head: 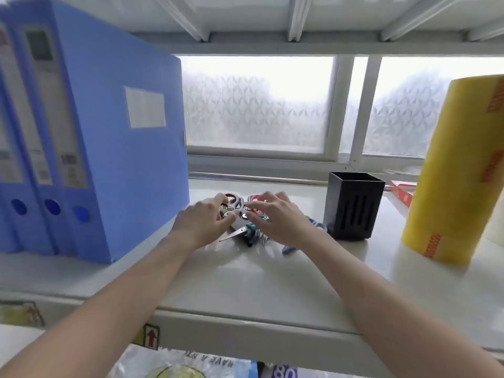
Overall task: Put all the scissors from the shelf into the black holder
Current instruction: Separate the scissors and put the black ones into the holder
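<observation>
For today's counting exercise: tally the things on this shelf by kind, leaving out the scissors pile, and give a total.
Blue file boxes: 3
Black holder: 1
Yellow roll: 1
Red box: 1
Total: 6
The scissors are partly hidden under the left hand and right hand.

Several scissors (240, 227) with grey, teal, red and blue handles lie in a heap on the shelf (245, 271), just left of the upright, slotted black holder (353, 205).

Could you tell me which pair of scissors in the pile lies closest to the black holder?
The blue-handled scissors, partly hidden under the right hand, lie nearest the black holder; the grey, red and teal pairs lie farther left.
</observation>
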